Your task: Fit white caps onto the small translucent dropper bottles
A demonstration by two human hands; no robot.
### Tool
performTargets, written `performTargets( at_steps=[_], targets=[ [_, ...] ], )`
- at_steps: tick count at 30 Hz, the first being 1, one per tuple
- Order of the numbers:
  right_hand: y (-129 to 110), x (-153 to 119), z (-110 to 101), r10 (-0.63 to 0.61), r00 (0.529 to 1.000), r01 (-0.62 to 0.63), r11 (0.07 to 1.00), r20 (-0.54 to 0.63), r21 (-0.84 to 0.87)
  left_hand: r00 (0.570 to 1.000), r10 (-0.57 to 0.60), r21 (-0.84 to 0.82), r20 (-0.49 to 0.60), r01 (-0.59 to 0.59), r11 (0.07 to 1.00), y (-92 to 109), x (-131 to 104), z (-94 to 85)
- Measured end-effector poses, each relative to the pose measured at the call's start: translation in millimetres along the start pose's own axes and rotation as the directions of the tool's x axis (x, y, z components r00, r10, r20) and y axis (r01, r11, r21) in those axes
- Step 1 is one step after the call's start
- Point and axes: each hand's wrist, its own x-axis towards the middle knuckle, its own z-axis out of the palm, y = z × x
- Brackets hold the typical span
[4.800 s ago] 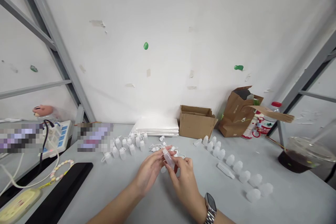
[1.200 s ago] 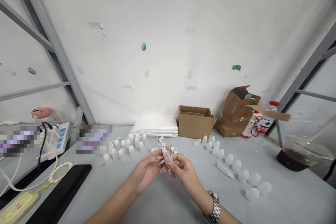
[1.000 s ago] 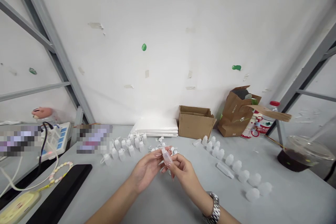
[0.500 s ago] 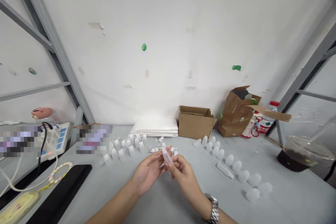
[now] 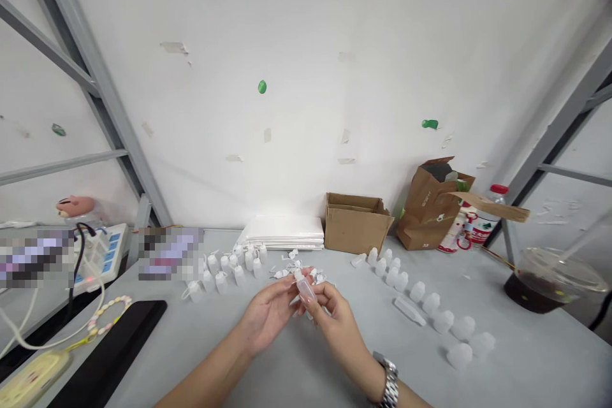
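Note:
A small translucent plastic squeeze bottle [image 5: 306,288] is tilted between my two hands above the middle of the desk. My right hand [image 5: 338,319], with a metal watch at the wrist, pinches its lower body between thumb and fingers. My left hand [image 5: 268,317] closes on its upper end near the neck; some of its fingertips are hidden. Just behind lie several loose white caps [image 5: 294,255], partly covered by my fingers. To the left stand several capped bottles [image 5: 220,282] with small straps. Rows of uncapped bottles [image 5: 431,303] stand on the right, and one bottle [image 5: 409,311] lies there on its side.
At the back are a white stack of flat packs [image 5: 282,233], a cardboard box [image 5: 357,224] and a brown paper bag [image 5: 423,210]. A plastic bowl of dark liquid [image 5: 540,287] stands far right. On the left lie a black pad [image 5: 112,350], cables and a power strip [image 5: 108,255].
Hardly anything differs. Both hands keep the same grip, and the bottle's tilt has changed only very slightly.

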Motion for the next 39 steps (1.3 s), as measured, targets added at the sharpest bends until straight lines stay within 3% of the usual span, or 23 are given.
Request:
performTargets(
  at_steps=[8, 12, 15, 19, 23, 25, 29, 31, 34, 37, 39],
  targets=[
    [0, -5, 1, -0.112, 0.991, 0.081, 0.934, -0.071, -0.347, 0.998, 0.042, 0.188, 0.054, -0.052, 0.981, -1, -4, 2.8],
    [6, -7, 1, -0.162, 0.984, 0.109, 0.874, -0.074, -0.474, 0.997, 0.078, 0.246, 0.018, -0.08, 0.966, -2, -4, 5.6],
    [11, -8, 1, -0.216, 0.973, 0.141, 0.836, -0.081, -0.531, 0.988, 0.141, 0.338, -0.07, -0.109, 0.935, -2, -4, 6.2],
    [6, -5, 1, -0.164, 0.986, 0.145, 0.921, -0.024, -0.363, 0.961, 0.233, 0.415, -0.146, -0.155, 0.896, 2, -4, 5.0],
    [-3, 3, -1, -0.044, 0.991, 0.044, 0.999, 0.13, -0.002, 0.97, 0.222, 0.393, -0.102, -0.166, 0.905, 6, -6, 7.0],
    [-3, 5, -2, -0.025, 0.992, 0.016, 0.997, 0.127, 0.073, 0.975, 0.208, 0.393, -0.079, -0.161, 0.905, 6, -6, 8.2],
    [2, 3, -1, -0.008, 1.0, 0.007, 0.999, 0.007, 0.05, 0.967, 0.238, 0.457, -0.096, -0.169, 0.873, 2, -4, 6.5],
    [4, 3, -2, -0.002, 1.0, 0.002, 1.0, 0.008, 0.023, 0.951, 0.28, 0.512, -0.13, -0.177, 0.841, 1, -3, 4.7],
    [2, 7, -7, 0.003, 1.0, -0.003, 1.0, -0.012, 0.008, 0.897, 0.416, 0.604, -0.149, -0.25, 0.757, 0, -3, 3.4],
    [-3, 11, -14, -0.025, 0.989, 0.02, 0.999, -0.143, -0.033, 0.822, 0.563, 0.711, -0.088, -0.344, 0.614, -3, -4, 2.9],
    [-7, 11, -16, -0.048, 0.986, 0.041, 0.998, -0.161, -0.047, 0.808, 0.588, 0.731, -0.047, -0.373, 0.572, -7, -5, 2.4]
  ],
)
